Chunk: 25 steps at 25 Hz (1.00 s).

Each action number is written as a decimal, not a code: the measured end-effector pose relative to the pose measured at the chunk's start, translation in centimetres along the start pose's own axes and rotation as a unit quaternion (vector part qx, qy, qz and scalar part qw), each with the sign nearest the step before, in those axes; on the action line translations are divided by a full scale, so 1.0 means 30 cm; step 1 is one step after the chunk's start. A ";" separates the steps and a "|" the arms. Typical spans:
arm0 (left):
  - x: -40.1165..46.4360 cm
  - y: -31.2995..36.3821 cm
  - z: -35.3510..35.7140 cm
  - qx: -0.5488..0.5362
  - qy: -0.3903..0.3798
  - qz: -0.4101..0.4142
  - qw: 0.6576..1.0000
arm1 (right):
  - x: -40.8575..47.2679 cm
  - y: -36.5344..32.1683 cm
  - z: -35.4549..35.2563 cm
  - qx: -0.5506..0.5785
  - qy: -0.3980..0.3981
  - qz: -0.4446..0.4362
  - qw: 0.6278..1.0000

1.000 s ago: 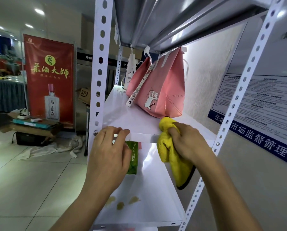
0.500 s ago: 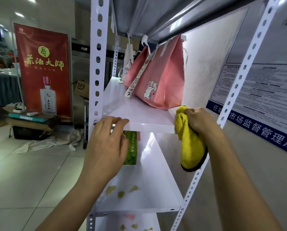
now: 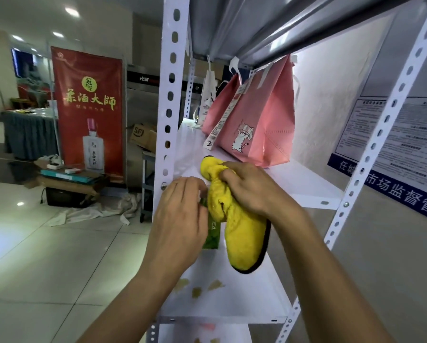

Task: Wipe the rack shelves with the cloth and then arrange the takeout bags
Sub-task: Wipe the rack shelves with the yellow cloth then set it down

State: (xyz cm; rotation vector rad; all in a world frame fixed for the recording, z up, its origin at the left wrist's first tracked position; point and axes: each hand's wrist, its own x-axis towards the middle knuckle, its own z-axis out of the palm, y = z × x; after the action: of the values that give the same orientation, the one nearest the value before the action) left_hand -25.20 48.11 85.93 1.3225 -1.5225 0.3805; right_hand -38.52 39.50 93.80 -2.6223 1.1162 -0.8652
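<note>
Right hand (image 3: 250,188) grip: fist closed around the bunched top of the yellow cloth (image 3: 237,229), at the front edge of the middle shelf (image 3: 304,184). Cloth is fluffy microfibre with dark edge trim; the loose end hangs below the shelf lip. Left hand (image 3: 180,219) is at the same edge, just beside the cloth, fingers curled; can't tell if its grip holds anything. Behind the left hand, a green box (image 3: 211,235) stands on the lower shelf (image 3: 247,300), which is white with yellowish stains near the front. On the middle shelf behind the cloth: pink bag (image 3: 264,125), matte non-woven fabric, wedge-shaped, cat print, long receipt hanging off it. A second pink bag (image 3: 221,102) and a white bag (image 3: 208,95) sit further back. Rack posts (image 3: 170,95) are white perforated steel.
</note>
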 end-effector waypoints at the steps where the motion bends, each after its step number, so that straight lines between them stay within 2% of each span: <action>1: 0.001 0.001 -0.001 -0.002 -0.001 -0.004 1.000 | 0.037 -0.016 0.006 -0.002 -0.011 0.002 1.000; 4: 0.007 0.005 0.005 -0.002 0.008 -0.015 1.000 | 0.058 -0.040 0.011 0.004 0.000 0.008 1.000; 7: 0.001 0.003 0.010 0.006 0.024 -0.014 1.000 | -0.061 0.006 0.003 -0.018 0.067 0.033 0.997; 10: 0.002 -0.005 0.018 0.017 0.029 -0.010 0.999 | -0.191 0.126 -0.096 -0.100 0.113 0.146 0.978; 12: 0.002 -0.003 0.028 0.031 0.036 0.004 0.999 | -0.196 0.202 -0.172 -0.117 0.091 0.248 0.957; 14: -0.001 0.005 0.041 0.071 0.026 0.018 0.997 | -0.154 0.264 -0.213 -0.096 0.084 0.293 0.947; 17: -0.010 0.012 0.052 0.140 -0.008 0.019 0.990 | -0.110 0.320 -0.205 -0.045 0.131 0.281 0.950; 22: -0.058 0.003 0.054 0.146 -0.044 0.011 0.988 | -0.207 0.344 -0.120 -0.033 0.288 0.192 0.938; 25: -0.115 -0.020 0.069 0.154 -0.064 0.019 0.986 | -0.260 0.350 -0.080 0.017 0.330 0.151 0.932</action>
State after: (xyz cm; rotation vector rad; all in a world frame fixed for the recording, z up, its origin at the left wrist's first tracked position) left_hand -26.19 48.15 81.97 1.5850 -1.6444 0.5831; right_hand -50.59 37.74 88.52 -2.0714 1.5672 -1.7258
